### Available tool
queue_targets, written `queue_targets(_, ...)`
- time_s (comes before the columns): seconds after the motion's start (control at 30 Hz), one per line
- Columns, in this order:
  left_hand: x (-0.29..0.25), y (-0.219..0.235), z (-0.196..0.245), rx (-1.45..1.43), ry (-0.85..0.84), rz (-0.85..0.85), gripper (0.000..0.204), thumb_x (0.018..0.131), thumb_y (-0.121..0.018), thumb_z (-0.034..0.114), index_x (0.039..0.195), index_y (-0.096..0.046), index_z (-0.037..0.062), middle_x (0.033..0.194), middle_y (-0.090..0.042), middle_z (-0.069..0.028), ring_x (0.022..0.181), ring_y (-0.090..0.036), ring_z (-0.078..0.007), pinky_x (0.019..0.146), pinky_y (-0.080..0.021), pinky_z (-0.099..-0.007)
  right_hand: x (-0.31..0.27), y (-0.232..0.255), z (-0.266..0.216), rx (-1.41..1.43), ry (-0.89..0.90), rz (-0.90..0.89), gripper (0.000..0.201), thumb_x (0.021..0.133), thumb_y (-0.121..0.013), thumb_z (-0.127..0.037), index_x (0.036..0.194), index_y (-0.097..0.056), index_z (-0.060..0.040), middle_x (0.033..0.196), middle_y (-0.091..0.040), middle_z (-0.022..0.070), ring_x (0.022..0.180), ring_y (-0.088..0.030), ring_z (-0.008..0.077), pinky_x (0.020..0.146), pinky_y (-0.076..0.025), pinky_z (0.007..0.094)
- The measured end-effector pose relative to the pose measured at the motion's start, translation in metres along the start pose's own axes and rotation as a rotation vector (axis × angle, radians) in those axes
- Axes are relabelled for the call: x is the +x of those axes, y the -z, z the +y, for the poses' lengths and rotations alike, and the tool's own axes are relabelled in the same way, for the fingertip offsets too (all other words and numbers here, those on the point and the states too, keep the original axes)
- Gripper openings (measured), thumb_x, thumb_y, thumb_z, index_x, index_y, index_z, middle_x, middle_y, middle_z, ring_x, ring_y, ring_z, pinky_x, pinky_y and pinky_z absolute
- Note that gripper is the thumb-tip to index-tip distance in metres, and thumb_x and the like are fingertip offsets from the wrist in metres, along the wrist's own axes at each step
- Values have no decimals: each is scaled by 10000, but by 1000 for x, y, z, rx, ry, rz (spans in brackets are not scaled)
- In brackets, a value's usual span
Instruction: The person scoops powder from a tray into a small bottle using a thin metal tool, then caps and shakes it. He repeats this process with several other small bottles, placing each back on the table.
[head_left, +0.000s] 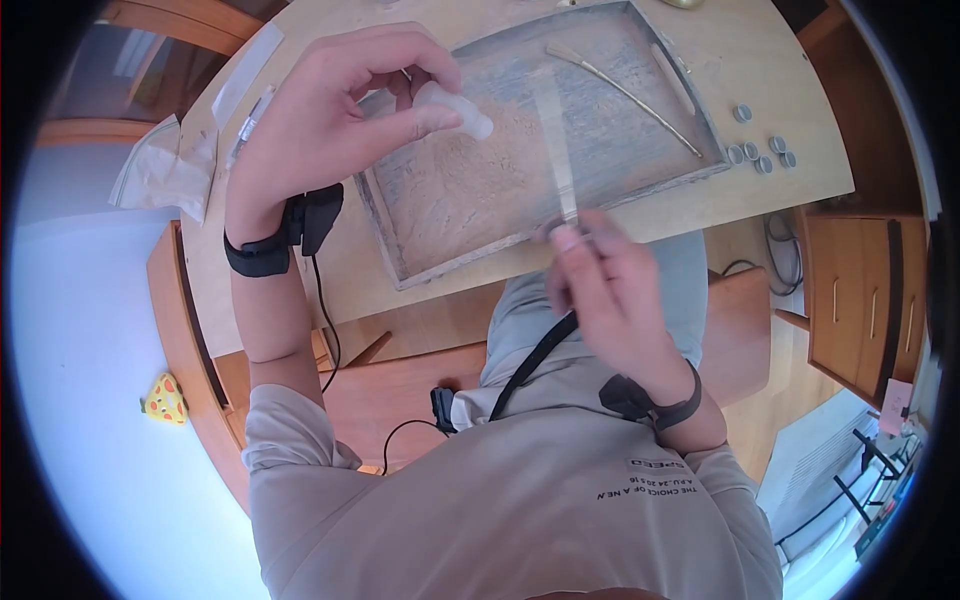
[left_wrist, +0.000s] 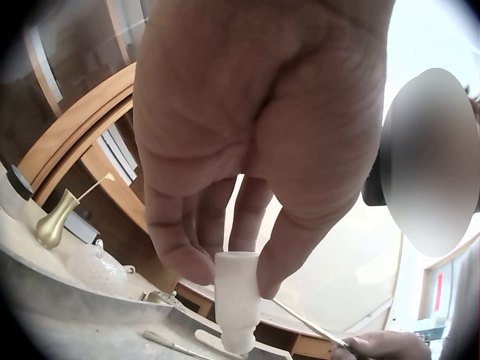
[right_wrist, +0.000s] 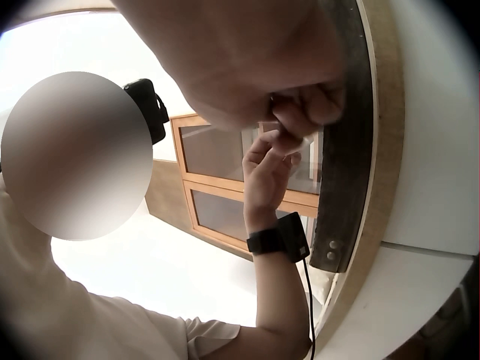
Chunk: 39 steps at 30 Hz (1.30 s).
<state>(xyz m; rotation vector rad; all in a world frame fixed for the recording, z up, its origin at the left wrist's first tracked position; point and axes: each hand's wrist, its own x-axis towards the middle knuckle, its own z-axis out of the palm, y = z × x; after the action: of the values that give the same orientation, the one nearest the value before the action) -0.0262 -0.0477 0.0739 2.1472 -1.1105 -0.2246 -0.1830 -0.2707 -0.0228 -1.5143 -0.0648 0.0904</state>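
Between thumb and fingers, the left hand (head_left: 350, 110) pinches a small frosted white bottle (head_left: 455, 108) over the left part of a grey tray. In the left wrist view the bottle (left_wrist: 238, 300) hangs with its narrower end down. The right hand (head_left: 615, 290) grips the end of a thin tool (head_left: 568, 200) near the tray's front edge; the tool's far part is blurred, so its shape is unclear. Curled fingers of the right hand (right_wrist: 262, 67) show in the right wrist view, where the tool is mostly hidden.
The worn tray (head_left: 480, 262) holds dusty residue and a long brush (head_left: 630, 97). Several small metal caps (head_left: 742, 113) lie right of it. A crumpled paper bag (head_left: 170, 165) and a pen (head_left: 250, 125) are at the left. A gold vase (left_wrist: 54, 225) stands beyond the tray.
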Motion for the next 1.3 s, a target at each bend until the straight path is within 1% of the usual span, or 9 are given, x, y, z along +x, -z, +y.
queue_targets(0.13,0,-2,-2,55,45,11,121,883,-728,-7,958,-635,-25,980,-616,-57,847,-571,-122,719,-478,-253,-1,-4,-2,119,-26,83,217,1070,-476,-145,1030,-583,39,550,-538,40,493,-526,103,496,-412,281)
queue_targets(0.23,0,-2,-3,95,61,1,113,884,-724,-13,911,-616,-33,947,-610,-55,840,-573,-120,699,-478,-249,2,-2,-4,-117,-37,-136,213,1065,-482,-140,1003,-569,45,542,-535,55,490,-541,124,494,-421,295)
queue_targets(0.33,2,-3,-1,133,42,5,117,880,-726,-17,890,-611,-36,918,-604,-51,833,-576,-120,687,-478,-251,0,-8,-9,52,-34,69,202,1054,-498,-130,969,-557,43,533,-538,74,474,-554,166,487,-427,323)
queue_targets(0.43,0,-3,0,133,22,18,119,877,-728,-22,887,-610,-36,926,-600,-52,837,-576,-121,692,-483,-252,1,-5,0,-222,36,-99,204,1053,-500,-127,947,-556,37,532,-543,73,473,-560,165,481,-426,322)
queue_targets(0.67,-1,-4,-2,-16,50,89,157,865,-722,-51,881,-571,-12,1016,-580,-57,869,-565,-109,765,-513,-258,-3,-4,-3,-70,8,29,235,1066,-487,-144,946,-570,39,530,-535,45,479,-524,107,487,-413,284)
queue_targets(0.77,1,-7,-7,-47,-46,176,214,858,-777,17,893,-567,2,888,-555,-15,742,-522,-70,648,-475,-218,-3,1,-9,63,-92,116,239,1070,-480,-152,961,-572,39,539,-540,39,482,-519,100,499,-414,275)
queue_targets(0.97,0,-7,0,-71,-1,89,220,845,-736,-49,866,-528,18,1048,-580,-67,920,-560,-121,805,-523,-273,-6,3,-10,93,-102,-65,224,1071,-470,-143,984,-574,36,547,-545,44,495,-526,97,495,-407,279)
queue_targets(1.07,1,-5,2,-24,-60,34,234,816,-769,-15,923,-563,11,945,-574,-51,833,-562,-137,749,-540,-260,-9,0,-10,-3,19,-82,220,1071,-467,-144,1005,-588,27,560,-546,37,506,-524,91,498,-401,268)
queue_targets(1.3,-8,7,2,102,88,109,338,921,-650,2,1256,-607,22,1131,-604,-33,988,-583,-126,886,-527,-268,-8,23,-16,-64,-14,132,219,1054,-512,-155,1075,-646,16,565,-551,21,536,-524,71,525,-421,255)
